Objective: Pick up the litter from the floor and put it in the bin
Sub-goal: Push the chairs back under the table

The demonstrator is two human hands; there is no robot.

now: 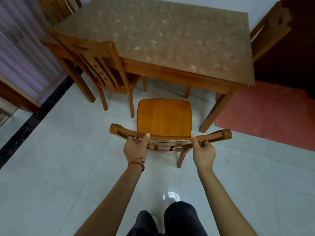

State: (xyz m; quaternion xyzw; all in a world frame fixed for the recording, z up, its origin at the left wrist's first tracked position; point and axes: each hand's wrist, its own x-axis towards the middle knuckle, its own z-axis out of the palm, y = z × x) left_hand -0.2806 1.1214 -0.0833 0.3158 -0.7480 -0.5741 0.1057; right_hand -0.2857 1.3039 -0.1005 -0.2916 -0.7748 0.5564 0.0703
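A wooden chair [164, 116] stands on the pale tiled floor in front of me, its seat facing the table. My left hand [135, 147] grips the curved top rail of its backrest left of the middle, thumb on top. My right hand [203, 150] grips the same rail right of the middle. No litter and no bin show in this view.
A wooden dining table [153, 31] with a patterned cover stands behind the chair. A second chair [95, 65] is tucked in at its left, another chair [269, 33] at its right. A red rug [265, 113] lies at the right, a dark floor strip [29, 123] and cabinet at the left.
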